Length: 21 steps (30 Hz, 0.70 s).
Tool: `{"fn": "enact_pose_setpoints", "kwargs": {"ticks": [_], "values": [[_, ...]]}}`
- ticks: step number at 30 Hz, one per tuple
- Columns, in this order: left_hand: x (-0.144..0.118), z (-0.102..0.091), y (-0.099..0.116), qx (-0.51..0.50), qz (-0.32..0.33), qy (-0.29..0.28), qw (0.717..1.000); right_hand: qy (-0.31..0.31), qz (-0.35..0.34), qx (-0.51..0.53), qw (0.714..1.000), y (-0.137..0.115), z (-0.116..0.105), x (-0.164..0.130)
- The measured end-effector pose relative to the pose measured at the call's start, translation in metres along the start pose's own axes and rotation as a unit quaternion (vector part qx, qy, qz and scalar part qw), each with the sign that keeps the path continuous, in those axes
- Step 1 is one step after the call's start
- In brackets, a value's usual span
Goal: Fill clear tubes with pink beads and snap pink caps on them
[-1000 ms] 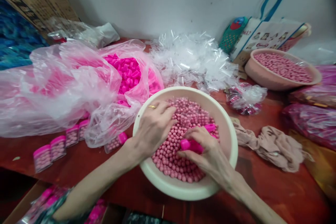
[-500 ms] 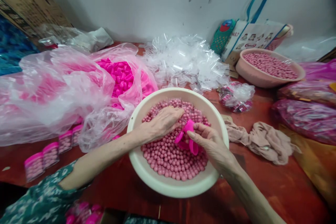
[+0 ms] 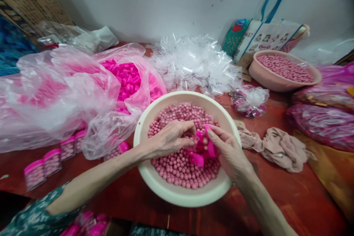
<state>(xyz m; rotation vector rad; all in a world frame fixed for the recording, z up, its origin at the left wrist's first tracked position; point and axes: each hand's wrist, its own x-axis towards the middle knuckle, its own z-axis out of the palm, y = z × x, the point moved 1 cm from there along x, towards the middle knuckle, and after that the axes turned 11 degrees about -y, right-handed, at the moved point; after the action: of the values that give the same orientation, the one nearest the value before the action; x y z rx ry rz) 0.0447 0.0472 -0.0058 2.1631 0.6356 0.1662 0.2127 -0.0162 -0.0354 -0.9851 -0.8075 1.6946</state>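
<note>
A cream bowl (image 3: 155, 182) in front of me is full of small pink balls (image 3: 179, 166). Both hands meet over its middle. My right hand (image 3: 231, 153) holds several bright pink caps (image 3: 206, 147) between fingers and palm. My left hand (image 3: 168, 138) pinches a small clear container (image 3: 193, 142) filled with balls, right against the caps. The two hands' fingertips touch around these pieces, so the container is mostly hidden.
Left of the bowl lies a big plastic bag of pink caps (image 3: 127, 77), with filled capped containers (image 3: 52, 160) in a row on the red table. Clear empty containers (image 3: 193, 62) are piled behind. A second bowl of balls (image 3: 284, 70), cloth (image 3: 273, 145) and bags sit right.
My left hand lifted from the balls with a filled container and closed in on the right hand. The right hand rose slightly, turning its caps toward the left hand.
</note>
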Motion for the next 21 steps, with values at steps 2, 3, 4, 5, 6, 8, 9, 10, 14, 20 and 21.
{"fn": "enact_pose_setpoints", "kwargs": {"ticks": [2, 3, 4, 5, 6, 8, 9, 10, 14, 20, 21], "values": [[-0.003, 0.002, 0.003, -0.039, -0.019, 0.004, 0.999, 0.002, 0.024, 0.044, 0.999, -0.002, 0.001, 0.000], [-0.005, 0.003, 0.004, -0.053, -0.025, 0.006, 0.998, 0.006, 0.030, 0.058, 0.998, -0.004, 0.001, 0.000], [-0.006, 0.004, 0.005, -0.061, -0.028, 0.007, 0.998, 0.011, 0.032, 0.065, 0.997, -0.005, 0.001, 0.000], [-0.007, 0.004, 0.006, -0.067, -0.030, 0.005, 0.997, 0.019, 0.029, 0.067, 0.997, -0.006, 0.002, 0.000], [-0.008, 0.005, 0.007, -0.072, -0.029, -0.001, 0.997, 0.028, 0.022, 0.067, 0.997, -0.007, 0.002, 0.001], [-0.009, 0.008, 0.007, -0.088, -0.023, -0.015, 0.996, 0.040, 0.010, 0.065, 0.997, -0.009, 0.002, 0.001], [-0.009, 0.009, 0.007, -0.107, -0.021, -0.022, 0.994, 0.040, 0.005, 0.063, 0.997, -0.008, 0.002, 0.001], [-0.009, 0.011, 0.006, -0.133, -0.023, -0.030, 0.990, 0.038, 0.000, 0.057, 0.998, -0.008, 0.001, 0.000], [-0.006, 0.016, 0.000, -0.235, -0.059, -0.044, 0.969, 0.036, -0.019, 0.010, 0.999, -0.005, -0.001, -0.003], [-0.007, 0.015, -0.001, -0.321, -0.088, -0.030, 0.942, 0.091, -0.098, 0.029, 0.991, -0.004, 0.004, -0.006], [-0.007, 0.015, 0.000, -0.337, -0.089, -0.030, 0.937, 0.099, -0.108, 0.022, 0.989, -0.004, 0.006, -0.007]]}}
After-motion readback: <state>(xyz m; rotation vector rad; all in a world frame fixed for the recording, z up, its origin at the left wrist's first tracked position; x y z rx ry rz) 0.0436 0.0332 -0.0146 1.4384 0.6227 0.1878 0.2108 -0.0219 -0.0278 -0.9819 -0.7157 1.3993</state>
